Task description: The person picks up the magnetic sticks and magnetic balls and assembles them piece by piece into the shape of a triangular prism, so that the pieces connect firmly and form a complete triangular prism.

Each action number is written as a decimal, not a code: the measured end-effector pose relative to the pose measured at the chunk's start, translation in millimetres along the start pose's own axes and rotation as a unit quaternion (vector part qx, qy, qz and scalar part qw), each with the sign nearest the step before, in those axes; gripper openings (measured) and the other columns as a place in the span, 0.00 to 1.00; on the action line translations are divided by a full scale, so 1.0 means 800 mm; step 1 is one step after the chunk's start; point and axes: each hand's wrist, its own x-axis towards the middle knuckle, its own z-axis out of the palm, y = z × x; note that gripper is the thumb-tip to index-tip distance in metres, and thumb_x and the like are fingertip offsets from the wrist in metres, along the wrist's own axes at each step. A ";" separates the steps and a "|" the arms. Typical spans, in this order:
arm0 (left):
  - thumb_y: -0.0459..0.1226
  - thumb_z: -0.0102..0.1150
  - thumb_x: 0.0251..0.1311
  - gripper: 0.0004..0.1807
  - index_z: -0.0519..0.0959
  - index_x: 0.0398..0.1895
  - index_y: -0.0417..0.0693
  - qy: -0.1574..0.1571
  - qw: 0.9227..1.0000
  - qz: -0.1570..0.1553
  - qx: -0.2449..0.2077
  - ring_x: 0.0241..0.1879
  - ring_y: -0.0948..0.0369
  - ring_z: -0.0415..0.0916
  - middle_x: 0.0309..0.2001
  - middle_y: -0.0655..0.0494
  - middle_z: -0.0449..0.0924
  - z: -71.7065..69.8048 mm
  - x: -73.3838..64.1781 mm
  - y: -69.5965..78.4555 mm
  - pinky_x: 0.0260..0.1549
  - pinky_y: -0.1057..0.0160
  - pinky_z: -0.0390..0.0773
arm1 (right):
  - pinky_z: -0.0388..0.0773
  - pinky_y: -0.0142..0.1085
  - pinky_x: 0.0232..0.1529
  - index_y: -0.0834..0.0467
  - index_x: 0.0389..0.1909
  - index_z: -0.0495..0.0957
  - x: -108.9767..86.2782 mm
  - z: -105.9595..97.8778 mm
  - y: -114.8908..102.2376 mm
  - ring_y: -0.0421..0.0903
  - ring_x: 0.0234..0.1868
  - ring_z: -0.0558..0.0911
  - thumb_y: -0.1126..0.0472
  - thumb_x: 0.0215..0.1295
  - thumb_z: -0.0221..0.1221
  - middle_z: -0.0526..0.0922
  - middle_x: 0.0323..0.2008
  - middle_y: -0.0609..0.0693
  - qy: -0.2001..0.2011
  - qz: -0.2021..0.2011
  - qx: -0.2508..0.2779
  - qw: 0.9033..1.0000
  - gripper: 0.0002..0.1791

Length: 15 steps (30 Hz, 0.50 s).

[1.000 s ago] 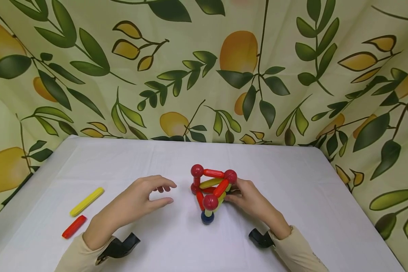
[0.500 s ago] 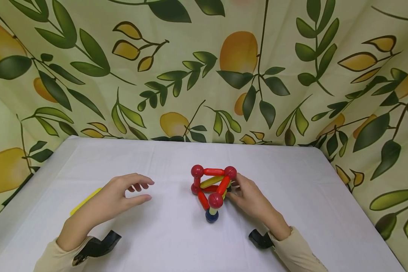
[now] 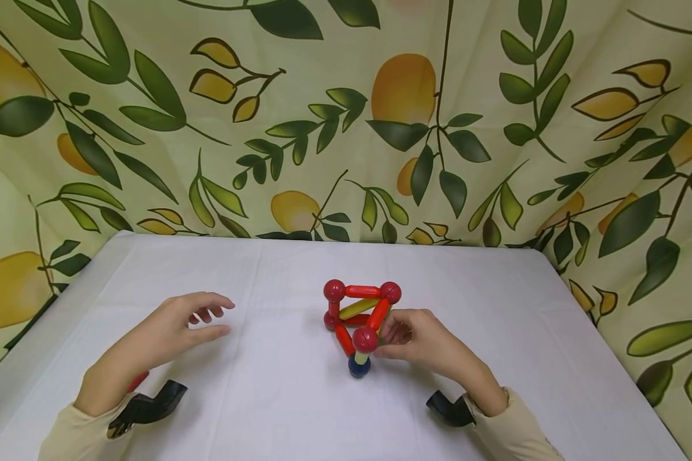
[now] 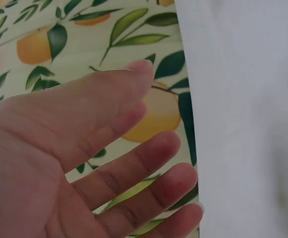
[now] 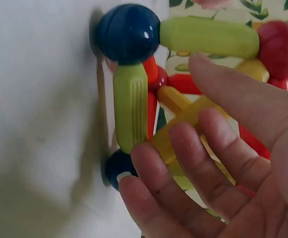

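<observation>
A prism-like frame of magnetic rods and balls stands on the table, with red rods (image 3: 362, 291) and red balls (image 3: 365, 339) along its top. A dark blue ball (image 3: 359, 365) forms its near bottom corner. Light green rods (image 5: 130, 106) and yellow rods (image 5: 183, 126) show on its right side in the right wrist view. Beside that side is my right hand (image 3: 418, 336), fingers loosely bent and thumb apart, gripping nothing; whether a fingertip touches the frame, I cannot tell. My left hand (image 3: 170, 330) hovers over the table's left part, fingers relaxed, holding nothing.
A loose red rod (image 3: 138, 381) peeks out from behind the left wrist, mostly covered. White cloth covers the table (image 3: 282, 410). A fruit-and-leaf patterned curtain (image 3: 323, 128) hangs at its back edge and sides.
My left hand has drawn away leftward and now covers the loose yellow rod. The frame's near corner shifted slightly right. My right hand has let go of the frame and moved a little nearer.
</observation>
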 end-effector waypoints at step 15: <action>0.42 0.71 0.55 0.23 0.80 0.54 0.47 -0.098 0.989 -0.107 -0.017 0.39 0.60 0.74 0.44 0.52 0.81 -0.017 -0.017 -0.056 0.35 0.67 0.74 | 0.83 0.29 0.36 0.56 0.40 0.84 0.000 0.007 -0.007 0.40 0.33 0.85 0.63 0.56 0.71 0.86 0.31 0.45 0.074 -0.001 -0.061 0.995 0.11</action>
